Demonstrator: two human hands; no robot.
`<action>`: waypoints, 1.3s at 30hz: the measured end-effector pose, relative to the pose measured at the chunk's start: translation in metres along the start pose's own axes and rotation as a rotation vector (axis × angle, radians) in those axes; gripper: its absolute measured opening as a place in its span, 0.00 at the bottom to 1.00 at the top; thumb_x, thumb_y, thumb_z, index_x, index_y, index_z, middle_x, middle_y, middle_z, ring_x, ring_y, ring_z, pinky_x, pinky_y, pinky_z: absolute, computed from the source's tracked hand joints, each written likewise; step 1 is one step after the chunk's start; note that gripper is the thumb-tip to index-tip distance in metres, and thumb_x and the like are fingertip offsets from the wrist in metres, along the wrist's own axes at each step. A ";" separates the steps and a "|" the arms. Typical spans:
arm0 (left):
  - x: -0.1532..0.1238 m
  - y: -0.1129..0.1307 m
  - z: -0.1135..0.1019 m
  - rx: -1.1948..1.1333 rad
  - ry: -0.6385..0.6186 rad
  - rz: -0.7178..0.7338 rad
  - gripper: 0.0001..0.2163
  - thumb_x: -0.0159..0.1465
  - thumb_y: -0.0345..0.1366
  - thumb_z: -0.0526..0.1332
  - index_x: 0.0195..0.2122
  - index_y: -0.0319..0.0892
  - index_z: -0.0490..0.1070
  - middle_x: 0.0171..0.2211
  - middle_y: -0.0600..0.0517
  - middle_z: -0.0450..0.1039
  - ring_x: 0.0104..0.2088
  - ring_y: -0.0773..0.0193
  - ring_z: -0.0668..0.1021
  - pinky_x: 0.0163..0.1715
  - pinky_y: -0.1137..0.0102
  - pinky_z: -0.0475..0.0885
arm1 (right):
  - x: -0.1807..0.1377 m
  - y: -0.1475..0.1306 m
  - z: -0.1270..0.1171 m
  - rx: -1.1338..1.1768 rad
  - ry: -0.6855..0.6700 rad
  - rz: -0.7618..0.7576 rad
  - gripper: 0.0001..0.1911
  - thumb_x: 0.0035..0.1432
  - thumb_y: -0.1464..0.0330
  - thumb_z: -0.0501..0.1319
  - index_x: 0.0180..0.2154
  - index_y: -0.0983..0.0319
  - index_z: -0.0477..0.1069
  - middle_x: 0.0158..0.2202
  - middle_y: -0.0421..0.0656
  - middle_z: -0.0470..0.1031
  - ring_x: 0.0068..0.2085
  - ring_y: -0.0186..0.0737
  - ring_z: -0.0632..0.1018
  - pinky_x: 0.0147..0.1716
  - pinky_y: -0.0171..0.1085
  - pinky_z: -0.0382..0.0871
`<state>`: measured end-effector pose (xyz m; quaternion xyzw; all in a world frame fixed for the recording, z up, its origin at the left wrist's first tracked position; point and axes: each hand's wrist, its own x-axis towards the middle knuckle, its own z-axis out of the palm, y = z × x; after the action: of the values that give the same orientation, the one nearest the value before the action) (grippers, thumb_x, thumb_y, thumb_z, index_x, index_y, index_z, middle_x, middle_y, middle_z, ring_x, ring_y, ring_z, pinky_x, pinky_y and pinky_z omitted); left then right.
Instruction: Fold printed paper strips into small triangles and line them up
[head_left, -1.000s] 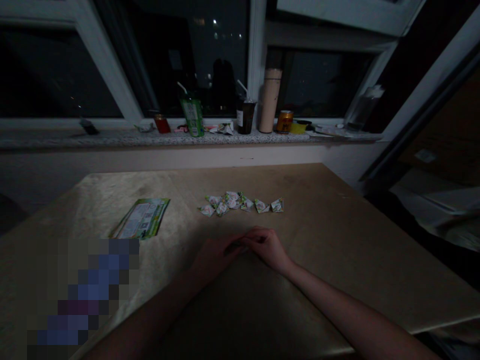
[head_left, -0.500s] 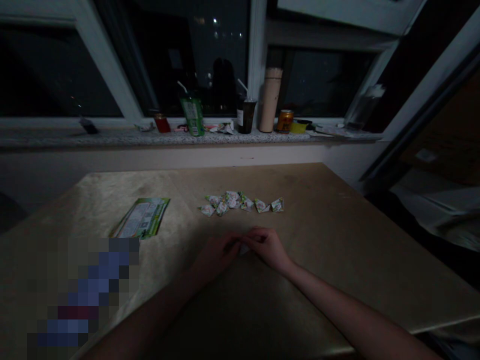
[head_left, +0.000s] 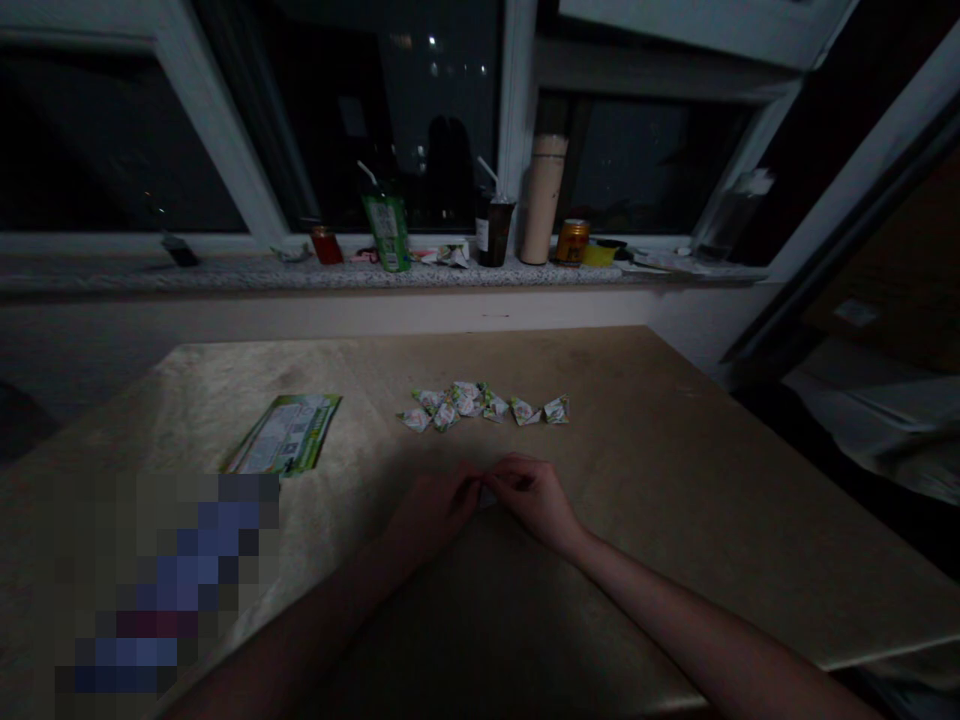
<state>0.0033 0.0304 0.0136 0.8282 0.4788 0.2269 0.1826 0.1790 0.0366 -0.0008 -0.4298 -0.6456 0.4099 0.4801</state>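
Close together over the middle of the table, my left hand (head_left: 433, 508) and my right hand (head_left: 538, 497) meet at their fingertips. Both are closed in a pinch on a small whitish wrapper piece (head_left: 487, 496), which shows below the fingers; most of it is hidden. Just beyond the hands lie several small folded wrappers (head_left: 466, 400), white with green print, some bunched together and two apart at the right. To the left, a green and white printed packet (head_left: 289, 437) rests flat on the table.
A pixelated patch (head_left: 180, 580) covers the table's left front. Along the windowsill (head_left: 450, 280) stand a green drink container (head_left: 386, 232) with a straw, a dark cup (head_left: 493, 232), a tall pinkish flask (head_left: 544, 200), an orange can (head_left: 572, 243) and a red jar (head_left: 325, 245).
Both hands stay at nearly the same place, with only slight finger movement around the small wrapper piece. The view has shifted very slightly.
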 end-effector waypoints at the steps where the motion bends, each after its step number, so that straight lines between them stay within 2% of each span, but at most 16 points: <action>1: 0.000 0.000 -0.001 0.026 -0.009 0.011 0.11 0.66 0.34 0.50 0.43 0.43 0.71 0.33 0.50 0.78 0.31 0.59 0.79 0.33 0.69 0.71 | 0.000 -0.001 0.000 0.034 -0.005 0.038 0.12 0.51 0.60 0.65 0.26 0.64 0.77 0.25 0.42 0.73 0.25 0.33 0.70 0.22 0.31 0.59; 5: -0.001 -0.003 -0.003 0.112 -0.039 0.060 0.12 0.65 0.33 0.52 0.46 0.43 0.71 0.41 0.48 0.78 0.36 0.57 0.80 0.37 0.67 0.71 | 0.000 -0.004 0.001 0.206 -0.046 0.239 0.12 0.47 0.60 0.66 0.27 0.63 0.78 0.24 0.41 0.76 0.24 0.33 0.71 0.22 0.31 0.61; 9: -0.001 -0.006 -0.003 0.160 -0.058 0.108 0.11 0.66 0.33 0.52 0.46 0.43 0.71 0.41 0.48 0.78 0.36 0.58 0.80 0.37 0.67 0.72 | 0.000 -0.003 -0.001 0.327 -0.057 0.319 0.11 0.43 0.61 0.69 0.27 0.63 0.78 0.25 0.41 0.78 0.25 0.35 0.74 0.25 0.32 0.64; 16: -0.001 -0.003 -0.002 0.163 -0.029 0.122 0.12 0.66 0.32 0.52 0.47 0.43 0.70 0.43 0.48 0.77 0.37 0.58 0.80 0.38 0.67 0.74 | 0.002 -0.003 -0.002 0.429 -0.056 0.329 0.10 0.40 0.65 0.71 0.27 0.62 0.78 0.28 0.41 0.79 0.30 0.35 0.77 0.32 0.34 0.69; 23: -0.003 -0.002 0.000 0.146 0.014 0.111 0.13 0.64 0.31 0.53 0.49 0.44 0.69 0.45 0.49 0.77 0.40 0.58 0.80 0.42 0.65 0.73 | 0.001 -0.004 0.000 0.394 0.004 0.292 0.13 0.38 0.63 0.72 0.27 0.62 0.74 0.27 0.41 0.78 0.29 0.37 0.78 0.30 0.34 0.70; 29: -0.004 0.000 0.001 0.138 0.035 0.102 0.14 0.64 0.31 0.53 0.50 0.44 0.69 0.46 0.49 0.76 0.41 0.57 0.80 0.41 0.64 0.74 | 0.000 -0.002 0.000 0.373 -0.009 0.275 0.13 0.40 0.62 0.71 0.27 0.61 0.73 0.26 0.40 0.77 0.29 0.37 0.77 0.29 0.34 0.70; 35: -0.003 -0.001 0.003 0.129 0.039 0.100 0.13 0.64 0.32 0.53 0.48 0.45 0.69 0.47 0.50 0.76 0.42 0.58 0.80 0.43 0.65 0.73 | 0.000 -0.002 0.000 0.367 0.013 0.294 0.08 0.41 0.67 0.68 0.27 0.62 0.73 0.25 0.39 0.76 0.28 0.35 0.76 0.28 0.32 0.67; 39: -0.002 -0.001 0.002 0.125 0.023 0.109 0.13 0.64 0.32 0.54 0.48 0.44 0.70 0.49 0.49 0.75 0.43 0.58 0.79 0.43 0.66 0.73 | 0.000 -0.003 -0.001 0.305 0.002 0.230 0.05 0.43 0.70 0.66 0.27 0.62 0.74 0.26 0.40 0.76 0.29 0.35 0.75 0.29 0.33 0.67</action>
<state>0.0026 0.0289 0.0105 0.8601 0.4484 0.2157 0.1125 0.1791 0.0359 0.0026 -0.4235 -0.5223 0.5545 0.4903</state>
